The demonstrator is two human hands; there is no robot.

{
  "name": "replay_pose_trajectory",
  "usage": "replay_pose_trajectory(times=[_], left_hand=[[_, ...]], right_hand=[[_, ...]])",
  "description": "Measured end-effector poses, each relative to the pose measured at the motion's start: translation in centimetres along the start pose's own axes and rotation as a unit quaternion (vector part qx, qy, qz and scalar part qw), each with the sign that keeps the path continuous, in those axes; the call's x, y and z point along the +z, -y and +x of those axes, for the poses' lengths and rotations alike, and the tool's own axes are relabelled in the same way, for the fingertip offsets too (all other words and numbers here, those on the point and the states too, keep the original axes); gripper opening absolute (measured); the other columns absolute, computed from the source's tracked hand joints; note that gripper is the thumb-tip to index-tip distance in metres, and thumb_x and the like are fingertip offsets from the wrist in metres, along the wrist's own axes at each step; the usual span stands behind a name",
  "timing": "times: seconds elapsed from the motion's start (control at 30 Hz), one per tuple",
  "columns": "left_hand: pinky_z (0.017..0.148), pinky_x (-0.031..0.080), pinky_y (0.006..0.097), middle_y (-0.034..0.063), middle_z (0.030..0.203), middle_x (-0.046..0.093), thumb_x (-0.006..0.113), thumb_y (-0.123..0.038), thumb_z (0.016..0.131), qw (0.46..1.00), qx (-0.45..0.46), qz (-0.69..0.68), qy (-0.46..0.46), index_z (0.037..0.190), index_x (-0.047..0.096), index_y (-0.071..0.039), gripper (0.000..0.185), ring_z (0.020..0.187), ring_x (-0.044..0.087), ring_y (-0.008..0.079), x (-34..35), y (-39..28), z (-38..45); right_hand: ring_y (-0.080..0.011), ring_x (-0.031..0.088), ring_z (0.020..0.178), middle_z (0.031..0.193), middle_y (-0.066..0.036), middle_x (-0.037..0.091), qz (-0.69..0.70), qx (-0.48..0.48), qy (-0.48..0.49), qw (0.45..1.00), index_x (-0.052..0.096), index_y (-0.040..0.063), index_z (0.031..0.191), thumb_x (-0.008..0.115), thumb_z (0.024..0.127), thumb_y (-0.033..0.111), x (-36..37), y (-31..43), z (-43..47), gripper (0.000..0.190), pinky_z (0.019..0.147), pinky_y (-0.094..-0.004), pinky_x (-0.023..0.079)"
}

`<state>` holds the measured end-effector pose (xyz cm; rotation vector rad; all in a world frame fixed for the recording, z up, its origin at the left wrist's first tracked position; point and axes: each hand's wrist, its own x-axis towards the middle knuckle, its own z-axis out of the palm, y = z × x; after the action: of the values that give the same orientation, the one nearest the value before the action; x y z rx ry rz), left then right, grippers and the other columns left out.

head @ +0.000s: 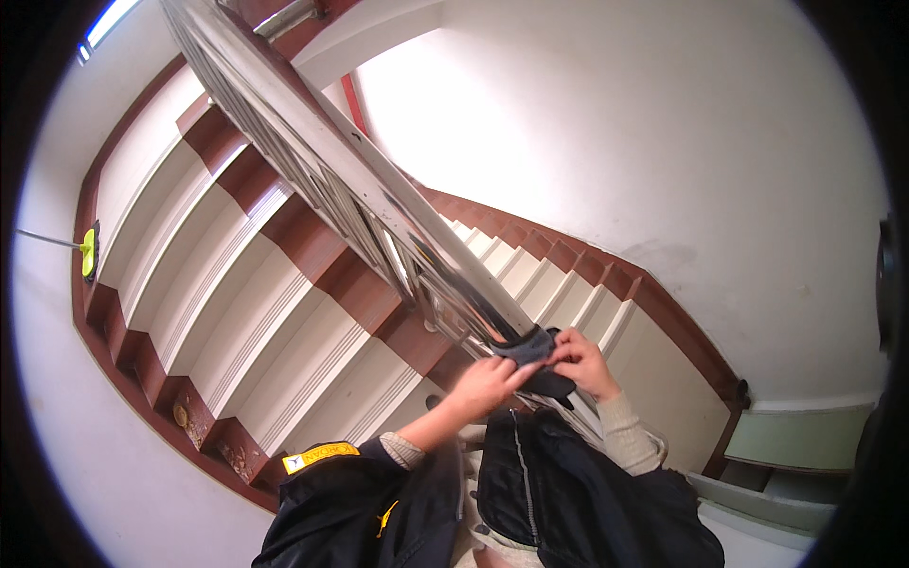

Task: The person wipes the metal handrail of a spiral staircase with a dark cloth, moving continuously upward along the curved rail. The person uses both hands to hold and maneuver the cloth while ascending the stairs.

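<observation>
A dark grey and black cloth item [534,349], perhaps a glove, lies over the lower end of a shiny metal handrail [426,227]. My left hand [490,383] reaches in from the left, its fingers against the cloth. From the right, my right hand [582,362] pinches the cloth's edge between thumb and fingers. A black part of the cloth hangs below both hands. The exact grip of the left fingers is blurred.
Pale steps with brown edging [284,312] lie left of the railing, and another flight [561,284] lies to its right. A broom with a yellow-green head [88,253] leans at the far left. Pale green furniture [788,437] stands at lower right.
</observation>
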<state>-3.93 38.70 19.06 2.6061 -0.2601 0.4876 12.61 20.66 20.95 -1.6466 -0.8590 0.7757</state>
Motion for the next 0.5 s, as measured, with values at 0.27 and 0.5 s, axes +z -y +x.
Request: replay_pose_trajectory(times=[0.27, 0.5], left_hand=[[0.065, 0.050, 0.0415, 0.0131, 0.083, 0.052, 0.057, 0.003, 0.078, 0.942, -0.178, 0.117, -0.258, 0.136, 0.058, -0.014, 0.060, 0.074, 0.058, 0.0315, -11.6, 8.1, 3.5], [0.066, 0.049, 0.0407, 0.0128, 0.083, 0.054, 0.056, 0.005, 0.077, 0.953, -0.159, 0.058, -0.252, 0.135, 0.058, -0.006, 0.059, 0.073, 0.056, 0.0320, -7.0, 5.8, 3.0]], right_hand=[[-0.0167, 0.059, 0.089, 0.097, -0.005, 0.057, -0.030, -0.244, -0.017, 0.969, 0.073, 0.005, 0.092, 0.071, 0.079, 0.002, 8.1, 11.9, 16.9, 0.013, 0.077, -0.0284, 0.048], [-0.0198, 0.058, 0.096, 0.101, -0.007, 0.056, -0.026, -0.217, -0.010, 0.976, 0.072, 0.007, 0.097, 0.070, 0.080, 0.002, 6.0, 7.7, 13.2, 0.018, 0.083, -0.0310, 0.048]])
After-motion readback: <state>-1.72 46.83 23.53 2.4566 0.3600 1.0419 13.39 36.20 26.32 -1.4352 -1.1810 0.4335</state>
